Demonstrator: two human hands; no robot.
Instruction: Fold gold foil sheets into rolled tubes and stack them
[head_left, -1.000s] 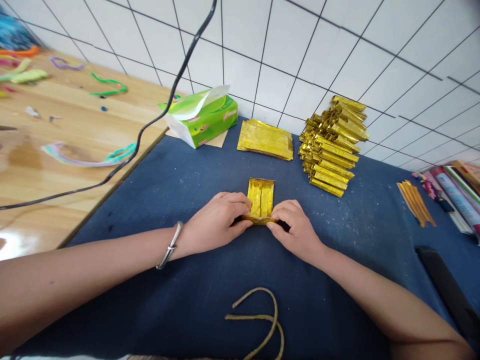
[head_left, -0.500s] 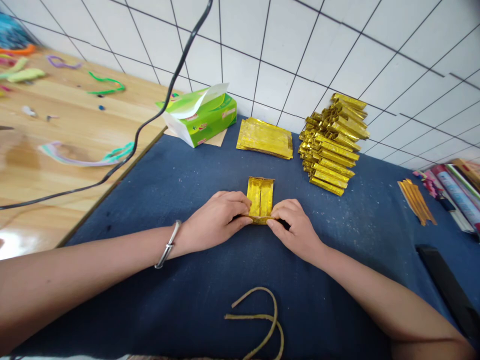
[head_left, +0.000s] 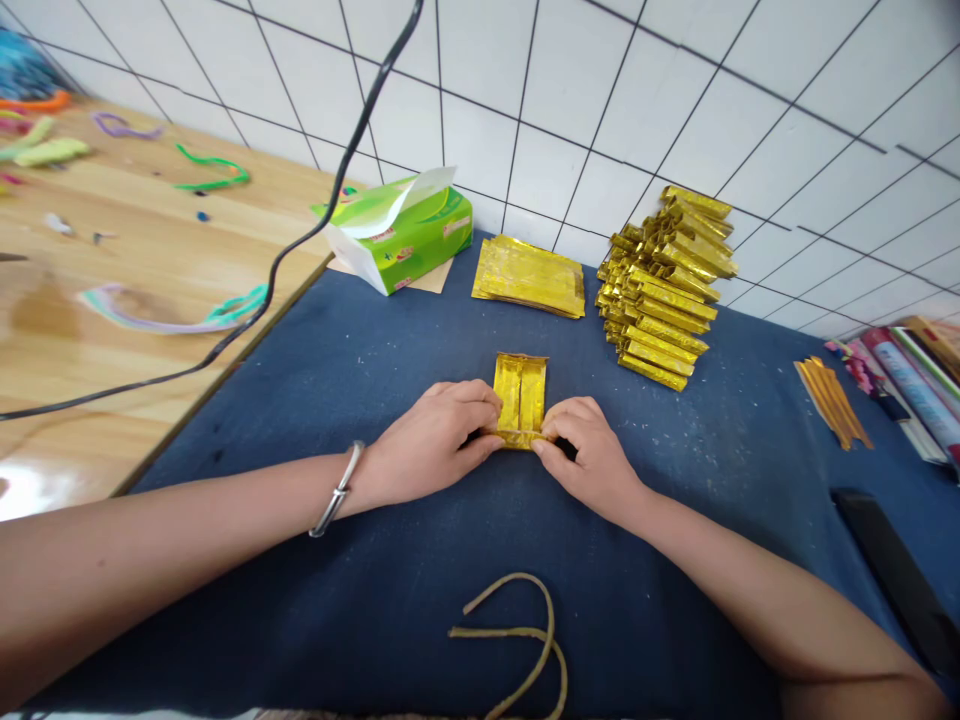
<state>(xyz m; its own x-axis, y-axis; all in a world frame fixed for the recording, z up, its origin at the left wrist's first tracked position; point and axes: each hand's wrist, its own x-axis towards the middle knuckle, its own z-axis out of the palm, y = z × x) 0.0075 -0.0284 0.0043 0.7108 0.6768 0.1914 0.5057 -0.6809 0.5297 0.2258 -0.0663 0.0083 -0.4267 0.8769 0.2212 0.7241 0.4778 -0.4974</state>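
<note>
A folded piece of gold foil paper (head_left: 521, 393) lies on the dark blue tabletop, a seam running down its middle and a narrow fold along its near edge. My left hand (head_left: 442, 435), with a silver bangle at the wrist, pinches the near left corner between thumb and fingers. At the near right corner, my right hand (head_left: 589, 450) grips the same paper in a matching pinch. Beyond it sits a flat stack of gold paper (head_left: 529, 277). To the right of that stack rises a heap of narrow folded gold pieces (head_left: 664, 290).
A green tissue box (head_left: 420, 240) stands at the back left. A black cable (head_left: 300, 240) crosses the left side in front of it. Near me lies a tan cord (head_left: 551, 620). On the right are brown strips (head_left: 832, 402), a black object (head_left: 892, 575) and books (head_left: 911, 390).
Almost nothing differs. Both hands keep their pinch on the paper's near corners, and the near fold looks slightly flatter.
</note>
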